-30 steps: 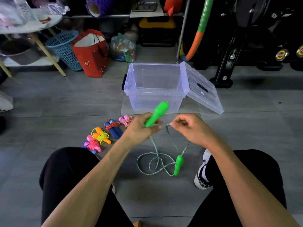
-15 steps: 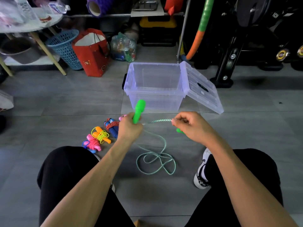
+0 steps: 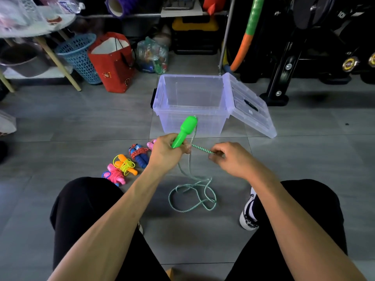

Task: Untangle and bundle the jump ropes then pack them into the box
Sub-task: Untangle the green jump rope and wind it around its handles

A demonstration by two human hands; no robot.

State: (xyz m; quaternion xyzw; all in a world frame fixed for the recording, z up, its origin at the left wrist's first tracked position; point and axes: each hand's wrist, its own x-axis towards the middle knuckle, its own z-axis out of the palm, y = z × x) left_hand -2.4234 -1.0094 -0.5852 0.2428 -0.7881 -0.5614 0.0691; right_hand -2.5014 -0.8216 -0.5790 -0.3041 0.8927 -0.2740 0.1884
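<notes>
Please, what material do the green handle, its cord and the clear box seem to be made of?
Green handle: probably moulded plastic, smooth, with a slight sheen.
Cord: seemingly braided fibre, matte, with a green-and-white twisted pattern.
Clear box: likely translucent plastic; the floor shows through its walls.

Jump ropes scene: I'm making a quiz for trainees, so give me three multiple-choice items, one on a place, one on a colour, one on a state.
1. Where do the bundled ropes lie?
A. In the box
B. On the floor left of the hands
C. On the lid

2. What colour is the handle in the left hand?
A. Green
B. Blue
C. Orange

3. How is the clear box?
A. Shut
B. Open, nothing visible inside
C. Open, full of ropes

Answers:
1 B: the bundles sit on the tiles beside the left knee.
2 A: the gripped handle is bright green, and the right hand pinches its cord.
3 B: the lid leans off to the side.
</notes>
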